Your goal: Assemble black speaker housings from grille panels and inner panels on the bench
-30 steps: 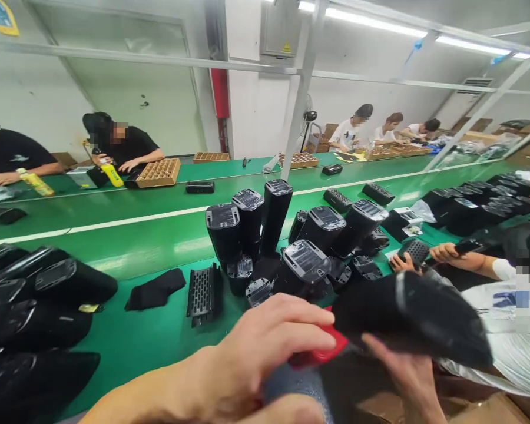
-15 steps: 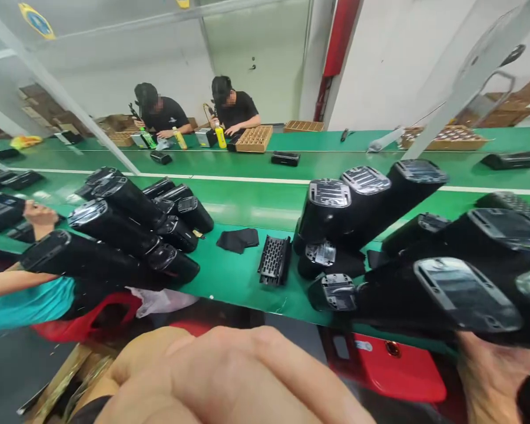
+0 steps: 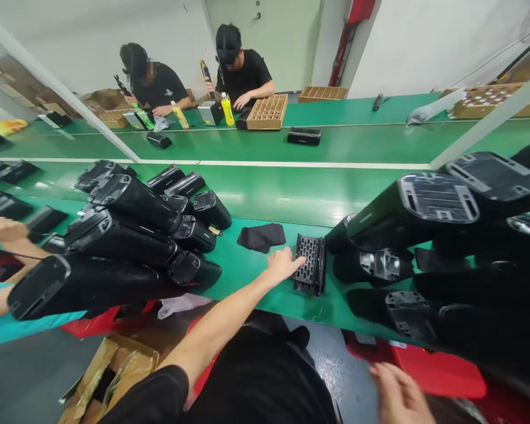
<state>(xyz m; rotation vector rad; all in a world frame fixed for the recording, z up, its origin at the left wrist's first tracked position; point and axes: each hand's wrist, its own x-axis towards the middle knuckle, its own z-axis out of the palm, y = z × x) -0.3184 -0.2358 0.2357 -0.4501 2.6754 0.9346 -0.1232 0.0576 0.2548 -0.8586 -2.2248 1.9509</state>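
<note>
A black perforated shell (image 3: 307, 277) with a slotted grille lies on the green bench in front of me. My left hand (image 3: 282, 265) is at its left edge, the thumb across the grille and the other fingers curled at the side. Folded black cloth pieces (image 3: 261, 237) lie just beyond that hand. Low at the right, beside the bench's front edge, my right hand (image 3: 400, 391) hangs slightly blurred, its fingers loosely bent with nothing visible in them. Tall black speaker-like housings (image 3: 439, 197) with clear-covered ends stand and lean in a group to the right.
Many similar black housings (image 3: 128, 235) are piled at the left, beside a co-worker's arm (image 3: 13, 235). A red stool (image 3: 441, 371) stands under the bench edge, and an open carton (image 3: 119, 371) is on the floor. Across the green belt (image 3: 247, 194), two people work near a divided tray (image 3: 267, 112).
My right hand has let go of a black housing at the right group and dropped down. My left hand has reached forward to the perforated shell. The view has turned left and tilted down.
</note>
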